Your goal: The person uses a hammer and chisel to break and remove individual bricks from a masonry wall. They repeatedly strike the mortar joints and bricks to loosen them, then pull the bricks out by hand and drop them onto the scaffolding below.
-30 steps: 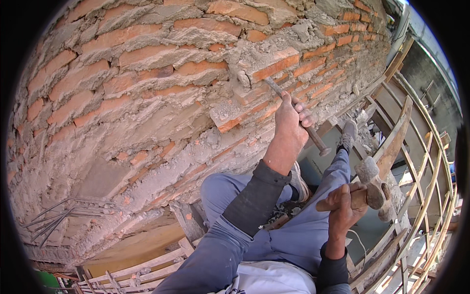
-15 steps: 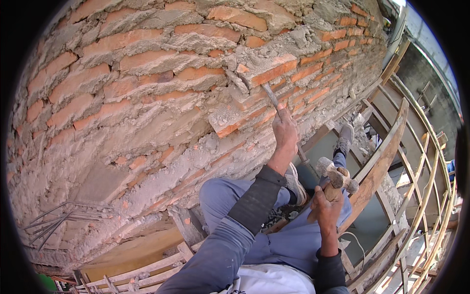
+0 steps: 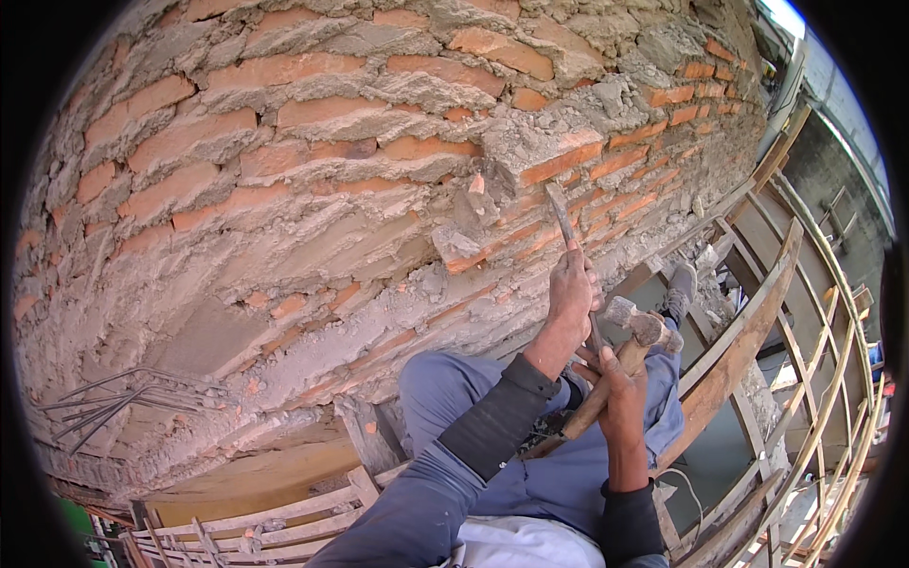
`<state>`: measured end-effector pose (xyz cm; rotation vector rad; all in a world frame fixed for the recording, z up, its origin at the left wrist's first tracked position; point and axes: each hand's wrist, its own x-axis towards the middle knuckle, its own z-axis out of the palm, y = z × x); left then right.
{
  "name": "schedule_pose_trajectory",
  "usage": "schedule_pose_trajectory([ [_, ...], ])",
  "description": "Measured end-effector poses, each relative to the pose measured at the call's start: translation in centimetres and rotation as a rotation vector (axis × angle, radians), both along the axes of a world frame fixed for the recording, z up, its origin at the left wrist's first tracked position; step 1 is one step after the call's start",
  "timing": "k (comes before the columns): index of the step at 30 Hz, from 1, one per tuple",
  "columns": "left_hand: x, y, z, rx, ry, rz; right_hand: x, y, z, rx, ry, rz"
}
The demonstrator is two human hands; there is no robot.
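Beside a broken brick wall [image 3: 331, 114], a chisel [image 3: 561, 217] is gripped mid-shaft by the left hand [image 3: 572, 295], leaving its tip exposed near a jutting brick [image 3: 562, 162], while a hammer [image 3: 589, 409] is clasped near its head by the right hand [image 3: 622, 390], likely for balance.

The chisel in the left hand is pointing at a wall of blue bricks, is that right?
Not quite: the bricks are orange-red, not blue, as the head view shows. The chisel in the left hand does point at the wall.

The left grip [image 3: 572, 295] (curled round) sits farther forward than the similarly curled right grip [image 3: 622, 390].
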<state>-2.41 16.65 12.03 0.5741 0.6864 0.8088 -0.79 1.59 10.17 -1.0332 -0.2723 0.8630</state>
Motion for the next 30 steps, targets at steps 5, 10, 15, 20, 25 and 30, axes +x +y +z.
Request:
schedule_pose_trajectory([
  [5,-1.7,-1.0,-1.4,0.078,0.033,0.003,0.8,-1.1,-0.8,-0.069,0.076,0.197],
  [10,-5.3,1.2,2.3,1.062,0.899,0.167,1.4,-5.1,-4.0,-0.072,0.208,0.184],
  [15,-5.7,9.9,8.0,1.807,1.163,0.460,2.3,-8.6,-6.5,-0.230,0.100,0.173],
  [20,-5.0,15.9,9.1,2.149,1.447,0.182,1.9,-10.4,-10.5,-0.286,0.264,0.167],
  [25,-3.9,15.9,9.3,2.374,1.743,0.192,2.8,-10.1,-12.6,-0.261,0.355,0.148],
  [30,-5.8,16.0,10.2,2.317,1.650,-0.110,3.3,-10.8,-13.2,-0.276,0.410,0.104],
])
